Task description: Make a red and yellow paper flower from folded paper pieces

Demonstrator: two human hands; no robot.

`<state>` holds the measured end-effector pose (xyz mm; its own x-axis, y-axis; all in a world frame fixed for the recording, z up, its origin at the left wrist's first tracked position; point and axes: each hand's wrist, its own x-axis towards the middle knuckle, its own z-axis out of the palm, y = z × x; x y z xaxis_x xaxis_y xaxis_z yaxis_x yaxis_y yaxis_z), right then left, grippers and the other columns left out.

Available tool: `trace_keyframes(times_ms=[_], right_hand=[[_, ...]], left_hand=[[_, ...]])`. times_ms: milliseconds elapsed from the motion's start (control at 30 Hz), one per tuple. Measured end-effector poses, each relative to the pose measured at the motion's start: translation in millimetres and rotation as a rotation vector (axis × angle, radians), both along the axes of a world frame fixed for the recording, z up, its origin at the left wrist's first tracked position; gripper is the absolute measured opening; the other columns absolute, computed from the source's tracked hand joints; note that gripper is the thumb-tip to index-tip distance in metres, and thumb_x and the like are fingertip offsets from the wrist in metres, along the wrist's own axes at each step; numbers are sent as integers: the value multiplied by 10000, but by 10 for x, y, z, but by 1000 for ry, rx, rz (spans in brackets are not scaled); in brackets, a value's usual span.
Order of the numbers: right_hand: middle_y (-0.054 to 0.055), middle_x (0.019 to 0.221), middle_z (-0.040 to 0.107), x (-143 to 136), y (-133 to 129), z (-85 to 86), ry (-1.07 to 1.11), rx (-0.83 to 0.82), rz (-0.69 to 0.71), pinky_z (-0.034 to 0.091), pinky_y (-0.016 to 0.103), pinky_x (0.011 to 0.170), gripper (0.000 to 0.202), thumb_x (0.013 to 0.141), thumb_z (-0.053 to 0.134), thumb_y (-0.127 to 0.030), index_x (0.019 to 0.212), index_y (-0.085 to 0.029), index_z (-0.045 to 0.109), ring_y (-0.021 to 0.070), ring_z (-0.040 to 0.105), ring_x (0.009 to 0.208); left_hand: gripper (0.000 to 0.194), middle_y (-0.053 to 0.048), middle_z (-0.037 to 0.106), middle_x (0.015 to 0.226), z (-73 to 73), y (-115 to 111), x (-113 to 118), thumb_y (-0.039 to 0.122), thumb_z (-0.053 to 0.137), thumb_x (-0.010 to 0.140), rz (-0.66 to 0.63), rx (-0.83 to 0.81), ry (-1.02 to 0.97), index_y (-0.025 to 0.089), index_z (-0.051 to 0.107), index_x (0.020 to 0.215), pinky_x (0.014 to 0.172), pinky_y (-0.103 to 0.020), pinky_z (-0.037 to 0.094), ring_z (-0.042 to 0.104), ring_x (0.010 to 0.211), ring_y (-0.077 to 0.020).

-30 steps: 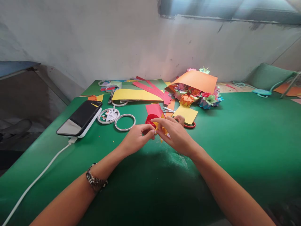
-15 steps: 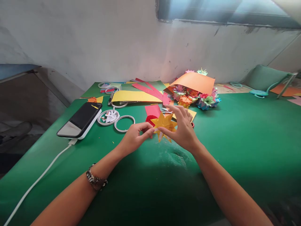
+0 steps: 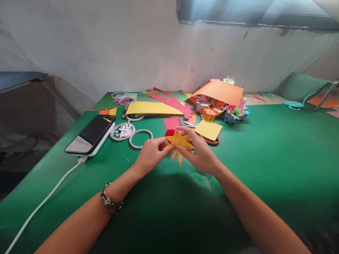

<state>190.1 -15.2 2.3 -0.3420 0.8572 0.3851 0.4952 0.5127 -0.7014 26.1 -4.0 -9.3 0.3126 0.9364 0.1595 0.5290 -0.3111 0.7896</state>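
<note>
Both hands hold a yellow folded paper star [image 3: 179, 144] just above the green table [image 3: 265, 158]. My left hand [image 3: 151, 154] pinches its left edge between thumb and fingers. My right hand [image 3: 199, 153] grips its right side, fingers curled over the top points. A red tape roll [image 3: 168, 133] sits right behind the star, partly hidden by it. A bead bracelet is on my left wrist.
A phone [image 3: 91, 134] on a white charger cable lies at the left. Two white rings [image 3: 140, 137] rest beside it. Coloured paper sheets [image 3: 153, 107], a yellow square [image 3: 208, 129] and a heap of paper flowers [image 3: 222, 109] under an orange sheet lie behind.
The star was hidden between my hands, then raised flat and spread open; now it is lower and tilted, with my right fingers closed back over it.
</note>
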Motion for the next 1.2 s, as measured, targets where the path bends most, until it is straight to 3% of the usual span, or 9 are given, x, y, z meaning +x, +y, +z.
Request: trace_keyframes(times_ms=[267, 433, 533, 633, 733, 833, 900, 1000, 1200], right_hand=[[77, 1061, 552, 33, 29, -38, 53, -30, 12, 490, 292, 715, 417, 781, 454, -126, 1190, -202, 415, 138, 555, 809], [68, 1004, 553, 42, 43, -56, 78, -70, 21, 481, 268, 637, 414, 787, 442, -132, 1194, -201, 410, 117, 551, 724], [51, 937, 549, 77, 77, -49, 93, -62, 1, 471, 252, 598, 389, 782, 422, -127, 1165, -197, 423, 104, 536, 673], [42, 916, 529, 152, 126, -20, 125, -112, 13, 474, 232, 587, 364, 770, 400, -107, 1122, -189, 434, 88, 535, 661], [35, 898, 540, 237, 164, 12, 61, -239, 101, 473, 211, 572, 376, 767, 388, -101, 1132, -189, 419, 86, 554, 678], [33, 870, 584, 289, 181, 28, -154, -296, 212, 461, 212, 564, 358, 785, 410, -135, 1138, -189, 440, 98, 558, 687], [39, 872, 610, 298, 187, 27, -303, -267, 226, 455, 232, 580, 297, 792, 463, -197, 1087, -189, 500, 117, 559, 704], [50, 884, 629, 279, 197, 18, -366, -157, 114, 458, 281, 651, 208, 804, 498, -295, 963, -186, 576, 150, 572, 754], [41, 746, 591, 132, 180, -25, -138, 254, -166, 466, 276, 642, 131, 812, 498, -207, 879, -147, 593, 140, 564, 699]], left_hand=[[286, 32, 498, 566, 51, 6, -28, 368, 462, 791, -56, 0, -36, 154, 505, 606, 516, -218, 300, 405, 544, -95], [293, 50, 431, 500, 60, -12, -15, 351, 455, 790, -12, 44, -58, 164, 470, 565, 484, -213, 293, 374, 486, -85], [353, 39, 465, 496, 96, 8, -60, 401, 415, 809, -55, 65, -19, 167, 477, 553, 494, -217, 314, 403, 483, -90], [422, -6, 579, 618, 145, 96, -235, 463, 335, 832, -72, 159, 99, 166, 552, 623, 556, -236, 359, 499, 585, -123], [370, -36, 618, 789, 153, 224, -505, 518, 463, 752, 32, 219, 351, 175, 600, 778, 608, -261, 390, 533, 675, -158], [306, -62, 615, 914, 124, 312, -712, 444, 564, 678, -47, 144, 623, 192, 619, 842, 699, -299, 422, 563, 816, -207], [280, -68, 623, 939, 113, 328, -761, 378, 587, 661, -51, 83, 753, 203, 617, 877, 736, -330, 418, 567, 880, -235], [186, -58, 642, 905, 122, 314, -733, 285, 515, 717, -77, 6, 783, 193, 607, 850, 745, -337, 408, 579, 880, -228], [175, -40, 635, 788, 148, 253, -577, 292, 468, 763, -100, 64, 487, 169, 592, 774, 654, -286, 427, 579, 740, -183]])
